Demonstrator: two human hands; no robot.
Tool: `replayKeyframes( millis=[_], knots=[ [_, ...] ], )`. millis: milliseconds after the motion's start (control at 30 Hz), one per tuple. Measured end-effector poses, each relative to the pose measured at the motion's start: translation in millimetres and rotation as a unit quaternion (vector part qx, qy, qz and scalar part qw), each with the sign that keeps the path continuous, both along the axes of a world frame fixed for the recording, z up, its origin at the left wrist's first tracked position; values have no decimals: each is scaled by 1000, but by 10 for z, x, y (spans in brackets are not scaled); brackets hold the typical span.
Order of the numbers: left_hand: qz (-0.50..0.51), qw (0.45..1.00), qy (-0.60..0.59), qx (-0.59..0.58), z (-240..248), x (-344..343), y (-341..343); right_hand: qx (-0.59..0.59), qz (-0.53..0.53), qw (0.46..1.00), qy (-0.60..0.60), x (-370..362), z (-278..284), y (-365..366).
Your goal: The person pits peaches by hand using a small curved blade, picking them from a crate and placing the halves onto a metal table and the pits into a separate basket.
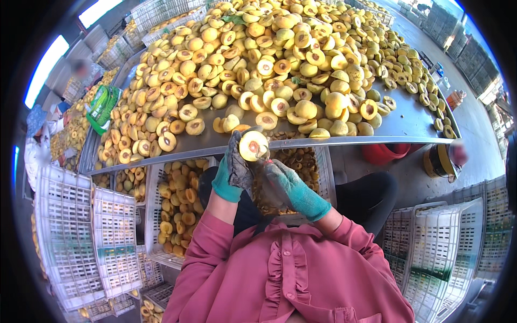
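My left hand (236, 171), in a teal glove with dark, soiled grey fingers, grips a halved yellow peach (249, 153). Its cut face is turned up and shows a reddish-brown centre. Just right of the fruit is my right hand (291, 188), gloved the same way. Its fingers are closed, with the tips close to the peach's lower right edge. A small reddish bit shows at those fingertips, too small to name. Both hands are at the near edge of a metal table (215, 146), where a large heap of peach halves (264, 67) lies.
Below the table edge are a white crate of peach halves (180, 207) and a container of brown scraps (299, 164). White crates (67, 231) stand left, more crates (436, 253) right. A red basin (383, 153) and dark bucket (435, 161) sit under the table. Other people work far left.
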State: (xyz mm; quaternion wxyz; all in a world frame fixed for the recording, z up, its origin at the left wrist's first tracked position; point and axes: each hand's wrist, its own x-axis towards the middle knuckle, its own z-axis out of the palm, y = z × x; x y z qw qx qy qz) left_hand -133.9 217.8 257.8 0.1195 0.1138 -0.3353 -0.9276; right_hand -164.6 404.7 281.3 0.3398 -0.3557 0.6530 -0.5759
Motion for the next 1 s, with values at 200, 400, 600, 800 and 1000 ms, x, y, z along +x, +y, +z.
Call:
replayKeyframes(
  millis=[200, 400, 600, 800, 1000],
  knots=[
    [21, 976, 24, -216, -63, 29, 218, -18, -25, 996, -86, 17, 10, 24],
    [-45, 923, 61, -376, 145, 122, 163, 3, 57, 986, 157, -111, -33, 228],
    [-15, 963, 12, -270, 143, 157, 376, -181, 61, 964, 187, -112, -466, 146],
    [99, 949, -9, -301, -55, 177, 451, -212, -45, 962, 166, 158, -405, -17],
    [-147, 984, 96, -42, 133, 94, 322, -192, 86, 972, 106, 117, -167, 169]
  ],
)
